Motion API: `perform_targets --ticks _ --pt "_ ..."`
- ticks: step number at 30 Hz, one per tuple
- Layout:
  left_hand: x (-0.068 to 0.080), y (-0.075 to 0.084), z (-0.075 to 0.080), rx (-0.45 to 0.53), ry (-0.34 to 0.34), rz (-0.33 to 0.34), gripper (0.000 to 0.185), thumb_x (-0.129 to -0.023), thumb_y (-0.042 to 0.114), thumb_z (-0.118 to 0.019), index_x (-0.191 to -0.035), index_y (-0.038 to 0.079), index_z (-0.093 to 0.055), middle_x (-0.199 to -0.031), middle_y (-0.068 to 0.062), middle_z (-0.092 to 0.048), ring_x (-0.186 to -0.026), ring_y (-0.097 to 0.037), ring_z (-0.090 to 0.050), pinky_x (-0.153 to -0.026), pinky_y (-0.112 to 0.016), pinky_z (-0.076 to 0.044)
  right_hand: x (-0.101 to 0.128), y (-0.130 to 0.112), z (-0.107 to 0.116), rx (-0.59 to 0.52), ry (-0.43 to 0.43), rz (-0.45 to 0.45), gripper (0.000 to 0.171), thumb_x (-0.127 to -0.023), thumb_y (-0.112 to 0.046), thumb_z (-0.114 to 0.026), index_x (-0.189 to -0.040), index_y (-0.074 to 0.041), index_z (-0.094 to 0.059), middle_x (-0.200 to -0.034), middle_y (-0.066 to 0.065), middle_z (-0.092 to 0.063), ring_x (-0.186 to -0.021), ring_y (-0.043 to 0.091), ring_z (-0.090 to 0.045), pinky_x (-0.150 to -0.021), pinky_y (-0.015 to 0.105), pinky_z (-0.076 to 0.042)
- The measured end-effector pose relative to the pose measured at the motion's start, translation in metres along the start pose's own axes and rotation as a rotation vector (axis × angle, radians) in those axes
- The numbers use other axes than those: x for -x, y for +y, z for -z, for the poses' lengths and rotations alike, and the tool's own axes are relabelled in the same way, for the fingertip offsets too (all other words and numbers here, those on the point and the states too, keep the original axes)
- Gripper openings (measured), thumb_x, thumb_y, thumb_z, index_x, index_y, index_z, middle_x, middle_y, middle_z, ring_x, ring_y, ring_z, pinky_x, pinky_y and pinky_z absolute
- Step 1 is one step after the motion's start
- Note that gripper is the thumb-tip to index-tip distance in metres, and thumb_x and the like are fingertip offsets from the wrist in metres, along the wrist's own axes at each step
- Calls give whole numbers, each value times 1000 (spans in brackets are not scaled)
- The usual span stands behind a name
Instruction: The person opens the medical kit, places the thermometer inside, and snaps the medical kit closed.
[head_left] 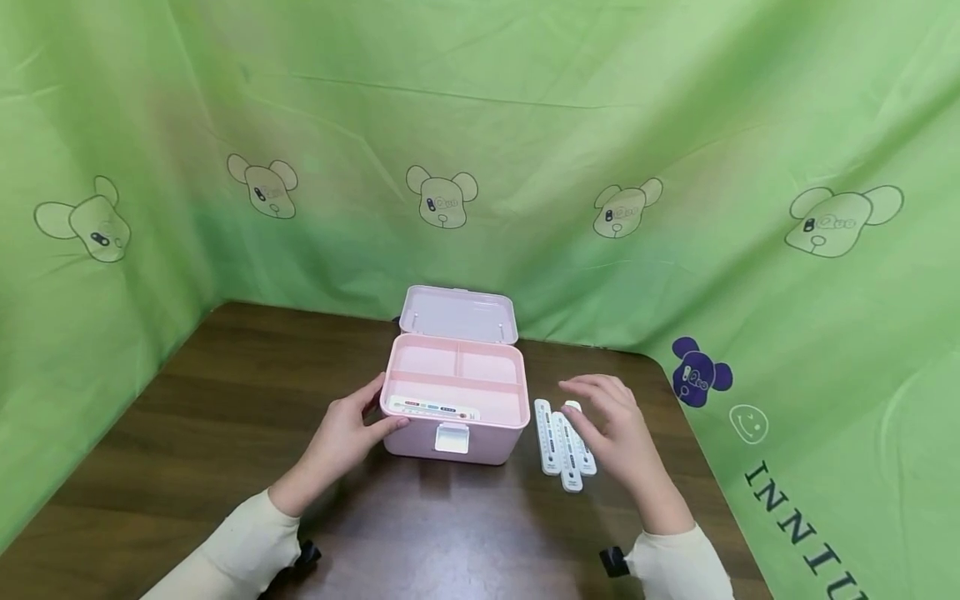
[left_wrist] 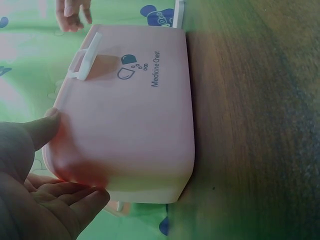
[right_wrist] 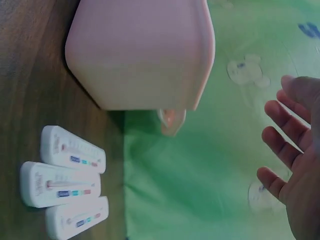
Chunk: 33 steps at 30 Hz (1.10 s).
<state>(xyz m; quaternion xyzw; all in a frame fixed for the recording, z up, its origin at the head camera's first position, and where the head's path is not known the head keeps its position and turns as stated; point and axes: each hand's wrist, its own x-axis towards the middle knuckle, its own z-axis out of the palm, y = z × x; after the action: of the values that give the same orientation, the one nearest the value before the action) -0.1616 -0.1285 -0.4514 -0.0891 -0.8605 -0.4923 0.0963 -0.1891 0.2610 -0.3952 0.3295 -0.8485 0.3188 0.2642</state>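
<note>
A pink medicine chest [head_left: 465, 446] stands on the table with its lid [head_left: 459, 315] raised. One white strip thermometer [head_left: 433, 407] lies along the front compartment of its pink tray [head_left: 495, 402]. My left hand [head_left: 341, 442] holds the chest's front left corner, its thumb [left_wrist: 45, 129] on the front face and its fingers [left_wrist: 75, 192] against the side. To the right of the chest, three white thermometers [right_wrist: 62, 185] lie side by side on the tabletop. Above them hovers my right hand [head_left: 618, 429], fingers spread and loosely bent, holding nothing.
The dark wood table [head_left: 247, 408] meets a green curtain [head_left: 525, 100] with printed bear heads at the back and sides. A white latch [head_left: 452, 438] hangs at the chest's front. Each wrist carries a black piece [head_left: 614, 562] at the sleeve.
</note>
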Motion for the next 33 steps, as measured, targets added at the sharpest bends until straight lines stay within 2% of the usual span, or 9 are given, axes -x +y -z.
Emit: perform_targets --ticks 5,9,13,16,23,31,33 --pt "0 -1 -1 3 -4 -4 85 -85 34 -86 -153 3 -46 -149 -16 -54 -130 -29 -60 -103 -43 -54 23 5 5 31 89 -102 37 -82 6 -78 -118 -2 -73 -115 12 -71 -112 25 -57 -106 13 -33" --pt "0 0 -2 2 -5 -16 85 -85 35 -85 -153 3 -46 -149 -16 -54 -130 -29 -60 -102 -43 -54 41 10 6 60 129 -172 38 -81 7 -78 -118 -1 -73 -114 14 -71 -110 19 -56 -101 10 -33" --pt "1 -1 -3 7 -1 -27 85 -85 36 -85 -153 3 -46 -148 -16 -55 -130 -28 -60 -102 -42 -55 58 16 3 54 131 -265 37 -84 4 -78 -120 -1 -72 -116 14 -70 -110 14 -54 -98 9 -33" --pt "2 -2 -4 12 16 -32 84 -84 35 -86 -152 3 -48 -146 -15 -57 -129 -27 -62 -101 -42 -55 70 22 -1 52 115 -324 38 -85 2 -78 -122 -1 -71 -119 14 -69 -112 18 -54 -98 12 -34" --pt "3 -4 -4 8 11 -39 82 -85 34 -85 -152 3 -49 -145 -15 -58 -128 -28 -63 -101 -42 -56 93 35 -11 61 84 -377 46 -79 6 -82 -123 0 -70 -124 16 -68 -114 28 -53 -96 33 -38" --pt "3 -5 -5 9 4 -26 84 -85 33 -85 -152 1 -47 -147 -17 -57 -128 -29 -62 -100 -44 -56 108 46 -12 56 77 -487 47 -82 -1 -83 -126 -1 -69 -128 17 -66 -118 27 -51 -98 36 -37" --pt "5 -6 -5 14 2 -21 84 -85 33 -85 -152 1 -46 -147 -17 -56 -129 -29 -61 -101 -44 -55 114 49 -13 59 82 -515 47 -83 -4 -83 -127 -3 -69 -129 15 -66 -120 23 -50 -100 31 -37"
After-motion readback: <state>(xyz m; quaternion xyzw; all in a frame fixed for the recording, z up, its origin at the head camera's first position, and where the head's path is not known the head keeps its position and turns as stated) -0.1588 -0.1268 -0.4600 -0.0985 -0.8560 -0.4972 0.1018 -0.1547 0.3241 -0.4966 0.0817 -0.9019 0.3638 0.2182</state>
